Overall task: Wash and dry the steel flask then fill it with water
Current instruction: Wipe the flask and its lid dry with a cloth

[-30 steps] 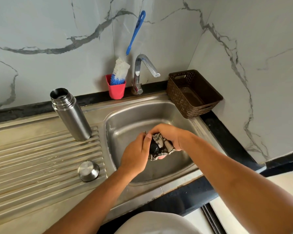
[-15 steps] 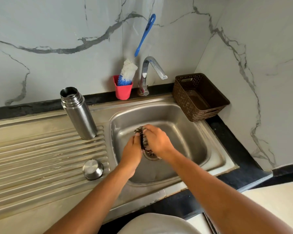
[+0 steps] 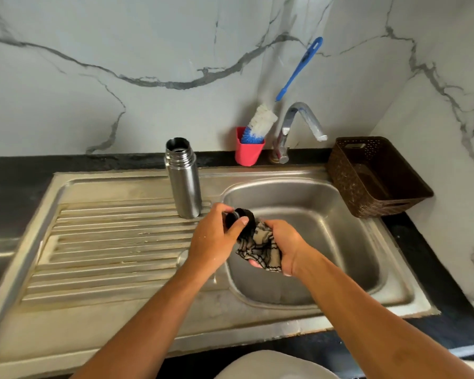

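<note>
The steel flask (image 3: 183, 179) stands upright and uncapped on the ribbed drainboard (image 3: 107, 242), just left of the sink basin (image 3: 312, 214). My left hand (image 3: 214, 242) grips a black flask stopper (image 3: 242, 218) over the basin's left rim. My right hand (image 3: 282, 243) holds a crumpled patterned cloth (image 3: 260, 247) pressed against the stopper. The steel cap that lay on the drainboard is mostly hidden under my left wrist.
A chrome tap (image 3: 298, 124) stands behind the basin, spout turned right, no water running. A red cup (image 3: 248, 149) holds a blue bottle brush (image 3: 260, 123). A brown plastic basket (image 3: 375, 176) sits at the right of the sink.
My hands rose from the basin's drain and shifted left toward the drainboard. The cloth has come off the stopper's top, which now shows black. The camera view turned left.
</note>
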